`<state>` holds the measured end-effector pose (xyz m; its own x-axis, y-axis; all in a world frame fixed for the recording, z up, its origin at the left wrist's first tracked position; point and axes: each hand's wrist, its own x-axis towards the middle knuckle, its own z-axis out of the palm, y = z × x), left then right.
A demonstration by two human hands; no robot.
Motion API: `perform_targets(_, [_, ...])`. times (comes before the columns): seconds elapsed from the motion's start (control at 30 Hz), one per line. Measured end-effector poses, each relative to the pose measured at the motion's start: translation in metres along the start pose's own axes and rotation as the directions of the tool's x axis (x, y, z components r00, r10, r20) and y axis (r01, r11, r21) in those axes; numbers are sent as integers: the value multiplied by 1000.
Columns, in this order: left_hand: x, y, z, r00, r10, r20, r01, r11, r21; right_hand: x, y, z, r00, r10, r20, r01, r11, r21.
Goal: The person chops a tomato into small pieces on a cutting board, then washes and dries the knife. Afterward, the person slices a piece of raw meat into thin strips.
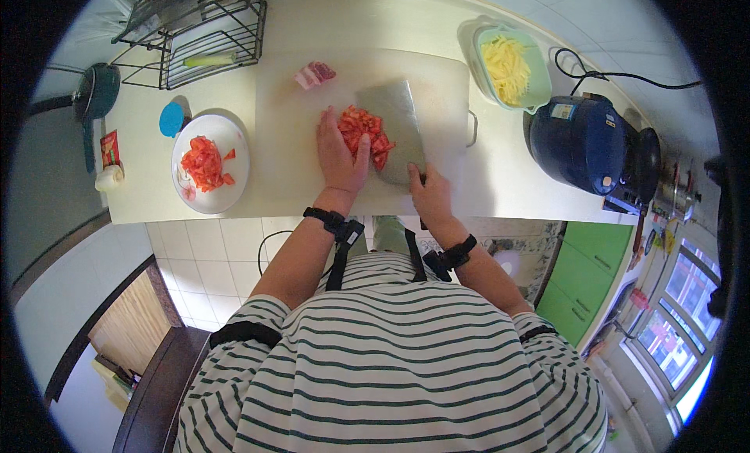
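Note:
A pile of chopped tomato (362, 128) lies on the white cutting board (281, 160). My left hand (341, 154) is cupped along the pile's left side, thumb apart from the fingers, touching the pieces. In my right hand (430, 195) is the handle of a broad cleaver (397, 131). Its wide blade lies nearly flat over the board, to the right of the tomato, with some pieces against or on it. How far the blade reaches under the pile is hidden. Farther back on the board rests a small piece of raw meat (315, 75).
To the left is a white plate (237, 183) of chopped tomato, beside a blue-lidded container (172, 119). A black wire rack (214, 72) stands behind. At the right are a pale green basket (542, 81) of yellow strips and a dark blue rice cooker (577, 142). The counter's front edge (281, 218) is near me.

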<state>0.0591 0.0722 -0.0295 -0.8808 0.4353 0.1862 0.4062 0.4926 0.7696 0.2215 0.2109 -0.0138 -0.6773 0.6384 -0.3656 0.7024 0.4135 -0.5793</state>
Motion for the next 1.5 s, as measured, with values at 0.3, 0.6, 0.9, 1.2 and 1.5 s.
perform_targets(0.3, [-1, 6, 5, 1000, -24, 6, 25, 999, -46, -8, -30, 22, 995, -82, 60, 84, 996, -36])
perform_targets(0.6, [3, 13, -7, 983, -147, -109, 112, 953, -280, -8, -53, 14, 963, -31, 267, -44, 961, 273])
perform_targets(0.9, [21, -10, -110, 886, -225, -406, 99, 946, -308, 7, -157, 16, 871, -360, 334, 310, 930, 196])
perform_targets(1.2, [15, -82, -189, 816, -241, -526, 157, 967, -200, 11, -275, 103, 724, -486, 490, 485, 863, 139])
perform_targets(1.5, [22, -116, -190, 797, -193, -573, 289, 954, 81, 21, -276, 97, 694, -429, 579, 497, 866, 46])
